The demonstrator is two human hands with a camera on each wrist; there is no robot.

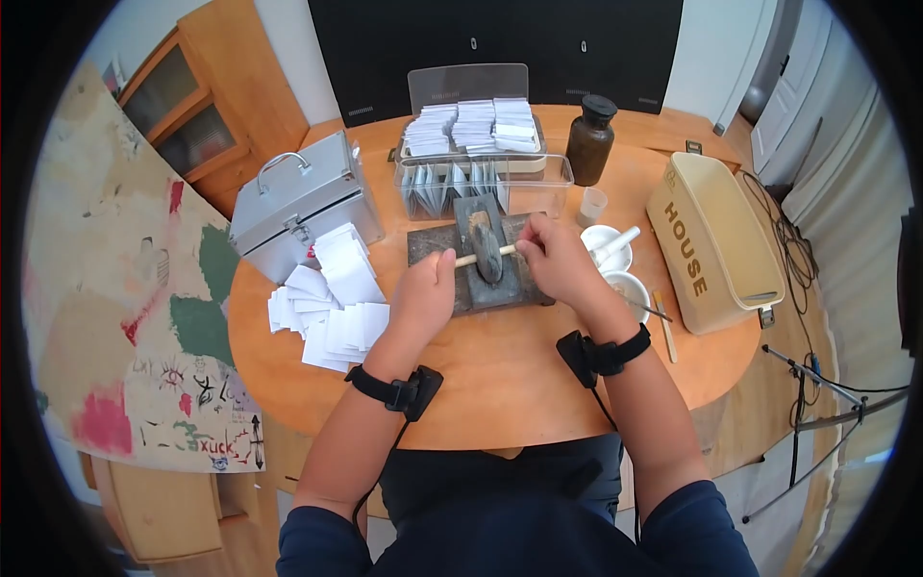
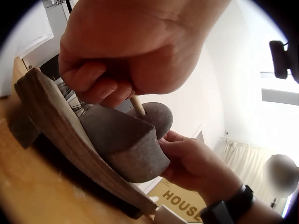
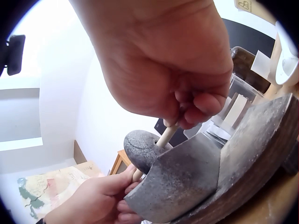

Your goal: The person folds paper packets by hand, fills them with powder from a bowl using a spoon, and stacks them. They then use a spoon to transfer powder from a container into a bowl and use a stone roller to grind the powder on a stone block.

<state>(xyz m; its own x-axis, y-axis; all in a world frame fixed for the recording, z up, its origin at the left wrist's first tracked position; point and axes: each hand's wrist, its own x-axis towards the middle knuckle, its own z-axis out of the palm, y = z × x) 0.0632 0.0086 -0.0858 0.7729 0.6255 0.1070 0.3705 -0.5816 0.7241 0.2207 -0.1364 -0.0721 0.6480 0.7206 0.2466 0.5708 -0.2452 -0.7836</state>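
A dark grey grinding wheel [image 1: 488, 258] stands on edge in a boat-shaped grinding trough [image 3: 184, 170]. Through its centre runs a pale wooden rod [image 3: 166, 137], sticking out on both sides. My left hand [image 1: 426, 288] grips the rod's left end, fingers curled round it. On the other side my right hand [image 1: 556, 258] holds the right end, thumb and fingers closed on the wood. Under the trough is a thick, dark, rough slab [image 1: 435, 252]. Some brownish material [image 1: 478, 221] shows in the trough's far part. Both wrist views show the wheel between the two hands.
Folded white papers [image 1: 336, 298] lie left, beside a silver metal case [image 1: 303, 192]. Behind the slab stand clear bins with paper packets [image 1: 471, 125] and a dark bottle [image 1: 589, 144]. At right are white bowls [image 1: 598, 238], a wooden stick [image 1: 664, 327] and a cream HOUSE bin [image 1: 707, 260].
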